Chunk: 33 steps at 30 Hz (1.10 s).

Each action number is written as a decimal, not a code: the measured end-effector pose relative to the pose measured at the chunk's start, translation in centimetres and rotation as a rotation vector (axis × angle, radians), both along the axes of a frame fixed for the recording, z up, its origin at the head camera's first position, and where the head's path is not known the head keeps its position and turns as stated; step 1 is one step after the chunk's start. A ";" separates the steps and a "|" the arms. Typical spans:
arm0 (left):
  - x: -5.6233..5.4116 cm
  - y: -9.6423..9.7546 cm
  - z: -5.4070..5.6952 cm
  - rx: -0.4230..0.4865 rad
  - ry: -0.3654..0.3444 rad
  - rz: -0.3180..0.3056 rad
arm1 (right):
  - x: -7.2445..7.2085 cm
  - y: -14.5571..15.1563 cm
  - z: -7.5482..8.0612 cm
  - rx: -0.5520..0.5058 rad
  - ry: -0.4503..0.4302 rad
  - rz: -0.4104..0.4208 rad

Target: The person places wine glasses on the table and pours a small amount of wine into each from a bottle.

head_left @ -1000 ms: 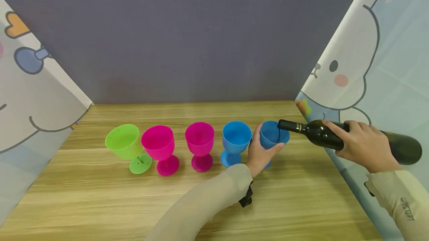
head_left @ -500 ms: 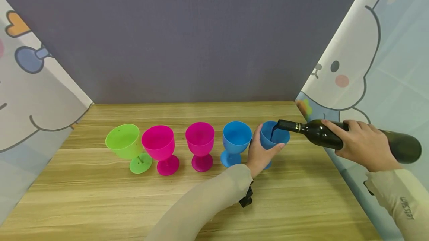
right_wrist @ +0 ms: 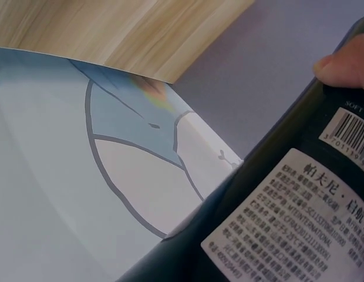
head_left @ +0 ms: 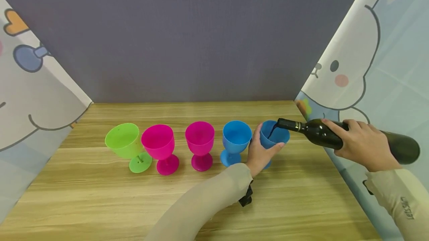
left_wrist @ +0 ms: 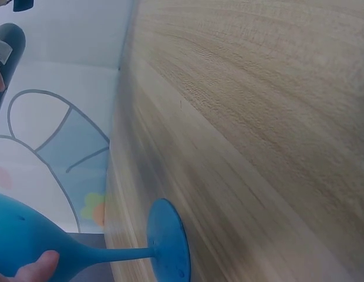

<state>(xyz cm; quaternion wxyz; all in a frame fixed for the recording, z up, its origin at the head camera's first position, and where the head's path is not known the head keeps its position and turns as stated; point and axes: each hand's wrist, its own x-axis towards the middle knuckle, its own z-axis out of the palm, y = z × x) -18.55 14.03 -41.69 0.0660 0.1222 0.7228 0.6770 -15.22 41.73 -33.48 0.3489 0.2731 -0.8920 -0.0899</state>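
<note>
On my head feed, the dark stream (head_left: 272, 129) that fell almost straight down a second ago now arcs farther left into the rightmost blue goblet (head_left: 280, 136), though the wine bottle (head_left: 322, 135) has barely shifted; I take that as a stronger flow, with the pour well under way. I see the right hand (head_left: 365, 146) with its fingers wrapped round the tilted bottle, and the left hand (head_left: 259, 156) gripping the goblet, whose foot (left_wrist: 169, 244) rests on the wooden tabletop (head_left: 134, 203).
</note>
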 end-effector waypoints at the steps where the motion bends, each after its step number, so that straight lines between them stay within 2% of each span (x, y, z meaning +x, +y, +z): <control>1: 0.0 0.0 0.0 -0.001 0.001 -0.002 | 0.1 0.0 0.0 -0.003 -0.006 -0.004; 13: 0.2 0.1 0.1 -0.015 0.005 0.008 | 0.5 0.1 0.1 0.022 -0.012 -0.001; 21: 0.4 -0.1 -0.3 0.029 0.005 -0.004 | 0.8 -0.2 0.2 0.049 -0.001 -0.009; 27: 0.3 -1.1 -0.7 0.045 0.008 0.010 | 0.3 -1.3 -0.1 0.069 -0.001 -0.001; 33: 0.5 -1.1 -0.5 0.037 0.012 0.006 | 0.4 -1.6 0.3 0.073 0.006 0.008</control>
